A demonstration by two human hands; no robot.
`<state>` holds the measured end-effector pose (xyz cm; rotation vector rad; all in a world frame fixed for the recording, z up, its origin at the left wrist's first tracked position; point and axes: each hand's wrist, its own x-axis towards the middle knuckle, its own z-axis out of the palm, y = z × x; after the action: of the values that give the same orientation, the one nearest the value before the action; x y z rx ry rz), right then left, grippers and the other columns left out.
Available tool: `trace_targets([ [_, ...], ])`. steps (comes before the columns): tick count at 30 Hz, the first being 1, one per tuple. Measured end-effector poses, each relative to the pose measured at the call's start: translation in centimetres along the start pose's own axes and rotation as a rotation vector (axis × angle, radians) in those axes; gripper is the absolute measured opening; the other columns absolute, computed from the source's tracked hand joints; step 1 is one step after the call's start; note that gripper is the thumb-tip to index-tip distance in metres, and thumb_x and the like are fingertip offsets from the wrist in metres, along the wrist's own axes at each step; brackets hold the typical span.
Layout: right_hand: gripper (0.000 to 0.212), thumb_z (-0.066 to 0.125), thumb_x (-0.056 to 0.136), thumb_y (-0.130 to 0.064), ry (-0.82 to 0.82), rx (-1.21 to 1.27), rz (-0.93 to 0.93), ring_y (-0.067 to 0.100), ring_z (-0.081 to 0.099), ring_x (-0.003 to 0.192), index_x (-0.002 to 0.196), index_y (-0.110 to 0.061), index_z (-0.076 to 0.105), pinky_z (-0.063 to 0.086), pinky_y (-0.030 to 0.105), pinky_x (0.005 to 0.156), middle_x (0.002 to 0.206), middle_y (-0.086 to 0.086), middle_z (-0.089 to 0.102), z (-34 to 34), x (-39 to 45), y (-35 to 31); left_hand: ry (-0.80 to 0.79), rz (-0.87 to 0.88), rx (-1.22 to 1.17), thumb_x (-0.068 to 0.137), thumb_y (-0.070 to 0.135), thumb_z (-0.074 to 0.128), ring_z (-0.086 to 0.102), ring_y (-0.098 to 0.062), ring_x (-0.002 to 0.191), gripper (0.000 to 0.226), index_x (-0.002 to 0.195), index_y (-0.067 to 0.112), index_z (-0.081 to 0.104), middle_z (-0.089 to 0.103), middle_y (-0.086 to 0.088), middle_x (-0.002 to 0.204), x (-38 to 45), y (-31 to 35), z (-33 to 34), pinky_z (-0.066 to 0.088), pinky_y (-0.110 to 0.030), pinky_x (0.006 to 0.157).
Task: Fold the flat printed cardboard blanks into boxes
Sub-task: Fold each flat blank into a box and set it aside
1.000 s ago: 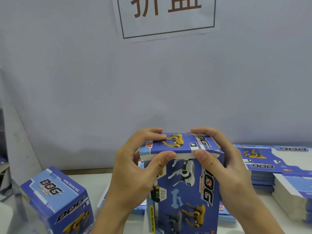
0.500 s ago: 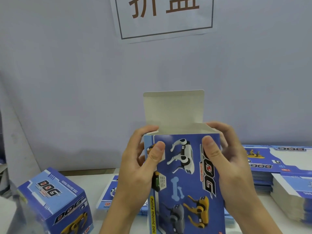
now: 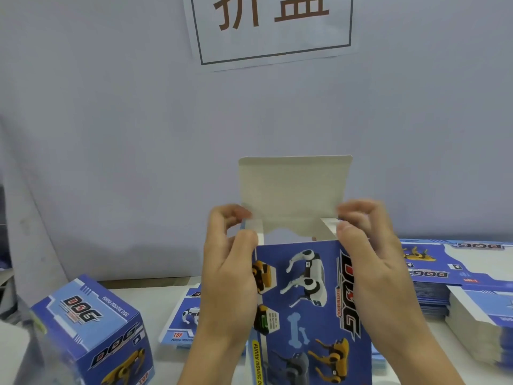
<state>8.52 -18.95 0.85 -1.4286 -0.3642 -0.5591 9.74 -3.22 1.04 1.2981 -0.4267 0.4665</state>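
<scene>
I hold a blue printed box [image 3: 311, 307] with robot dogs on its front upright before me. Its top lid flap [image 3: 294, 193] stands straight up, showing the plain grey-white inside. My left hand [image 3: 230, 276] grips the box's left edge, with fingers pinching the small left side flap [image 3: 254, 227]. My right hand [image 3: 372, 262] grips the right edge, its fingertips pinching the right side flap [image 3: 329, 225]. Both side flaps stand up at the open mouth.
A folded blue box [image 3: 91, 332] stands on the white table at the lower left. Flat blanks lie behind the held box [image 3: 183, 320]. Tall stacks of flat blanks [image 3: 458, 276] fill the right side. A wall with a paper sign [image 3: 272, 26] is close behind.
A second ago the lid was pressed shut under my thumbs. It has swung up and open, and my fingers have moved up from the box's sides onto the two side flaps.
</scene>
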Motion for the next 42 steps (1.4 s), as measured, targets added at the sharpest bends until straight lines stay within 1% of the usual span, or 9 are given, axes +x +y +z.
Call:
trace_targets([
  [4, 0.055, 0.046, 0.080, -0.032, -0.024, 0.026, -0.024, 0.019, 0.070, 0.079, 0.125, -0.063, 0.049, 0.057, 0.023, 0.063, 0.104, -0.023, 0.067, 0.1, 0.2, 0.4, -0.064, -0.006, -0.056, 0.104, 0.004, 0.037, 0.070, -0.019, 0.076, 0.067, 0.123, 0.069, 0.041, 0.067, 0.015, 0.102, 0.0, 0.4, -0.1, 0.058, -0.033, 0.057],
  [9, 0.022, 0.042, 0.085, -0.025, -0.065, 0.176, -0.078, 0.019, 0.064, 0.068, 0.092, -0.028, 0.063, 0.050, 0.030, 0.056, 0.083, -0.001, 0.066, -0.1, 0.0, 0.5, -0.049, 0.109, -0.020, 0.088, 0.030, 0.047, 0.065, -0.008, 0.085, 0.023, 0.100, 0.032, 0.066, 0.068, 0.009, 0.104, -0.1, 0.7, 0.0, 0.053, -0.025, 0.060],
  [12, 0.034, 0.038, 0.093, -0.037, -0.051, 0.327, -0.036, 0.021, 0.071, 0.073, 0.100, -0.015, 0.063, 0.057, 0.028, 0.057, 0.085, 0.005, 0.072, 0.2, -0.3, 0.5, -0.071, 0.021, -0.202, 0.075, 0.062, 0.061, 0.068, -0.023, 0.109, 0.051, 0.097, 0.016, 0.066, 0.064, -0.001, 0.125, -0.4, 1.0, -0.1, 0.058, -0.031, 0.068],
  [14, 0.026, 0.043, 0.099, -0.033, -0.029, 0.165, -0.059, 0.008, 0.070, 0.074, 0.099, -0.017, 0.064, 0.056, 0.019, 0.062, 0.082, -0.006, 0.073, 0.3, -0.2, 0.5, -0.094, 0.009, -0.176, 0.068, 0.071, 0.072, 0.067, -0.028, 0.112, 0.061, 0.100, 0.020, 0.063, 0.065, 0.001, 0.125, -0.6, 1.0, -0.1, 0.060, -0.035, 0.066],
  [20, 0.029, 0.062, 0.086, -0.038, -0.026, 0.136, -0.076, 0.025, 0.075, 0.077, 0.110, -0.021, 0.059, 0.056, 0.025, 0.050, 0.085, 0.001, 0.073, 0.6, -0.8, -0.2, -0.152, 0.077, -0.034, 0.089, 0.038, 0.061, 0.072, -0.032, 0.099, 0.022, 0.109, 0.029, 0.058, 0.071, -0.002, 0.105, -0.6, 0.5, -0.4, 0.060, -0.033, 0.058],
  [24, 0.027, 0.065, 0.081, -0.037, -0.019, 0.165, -0.067, 0.026, 0.075, 0.074, 0.103, -0.022, 0.062, 0.056, 0.026, 0.048, 0.086, -0.001, 0.073, 0.6, -0.6, -0.4, -0.162, 0.072, -0.046, 0.084, 0.042, 0.061, 0.071, -0.035, 0.100, 0.030, 0.109, 0.025, 0.060, 0.070, -0.003, 0.110, -0.5, 0.5, -0.5, 0.060, -0.035, 0.058],
  [32, 0.022, 0.057, 0.079, -0.017, -0.058, 0.305, -0.032, 0.026, 0.073, 0.096, 0.091, -0.022, 0.074, 0.059, 0.031, 0.059, 0.126, -0.006, 0.065, -0.1, -0.6, 0.3, -0.182, 0.019, -0.126, 0.077, 0.036, 0.064, 0.064, -0.033, 0.117, 0.022, 0.092, 0.022, 0.074, 0.062, 0.003, 0.128, 0.0, 0.3, -1.2, 0.059, -0.035, 0.066],
  [39, 0.020, 0.063, 0.079, -0.035, -0.073, 0.320, -0.019, 0.024, 0.069, 0.109, 0.085, -0.020, 0.075, 0.060, 0.032, 0.063, 0.127, -0.003, 0.065, 0.1, -0.6, 0.2, -0.204, 0.017, -0.099, 0.071, 0.061, 0.078, 0.063, -0.030, 0.119, 0.043, 0.093, 0.024, 0.073, 0.062, 0.004, 0.128, 0.0, 0.4, -1.3, 0.060, -0.035, 0.066],
  [42, 0.020, 0.068, 0.074, -0.036, -0.068, 0.321, -0.018, 0.023, 0.069, 0.107, 0.083, -0.021, 0.077, 0.059, 0.030, 0.062, 0.126, -0.003, 0.065, 0.2, -0.5, 0.1, -0.179, 0.027, -0.104, 0.075, 0.051, 0.077, 0.065, -0.030, 0.117, 0.032, 0.090, 0.023, 0.071, 0.063, 0.004, 0.125, 0.0, 0.3, -1.3, 0.060, -0.034, 0.065],
])
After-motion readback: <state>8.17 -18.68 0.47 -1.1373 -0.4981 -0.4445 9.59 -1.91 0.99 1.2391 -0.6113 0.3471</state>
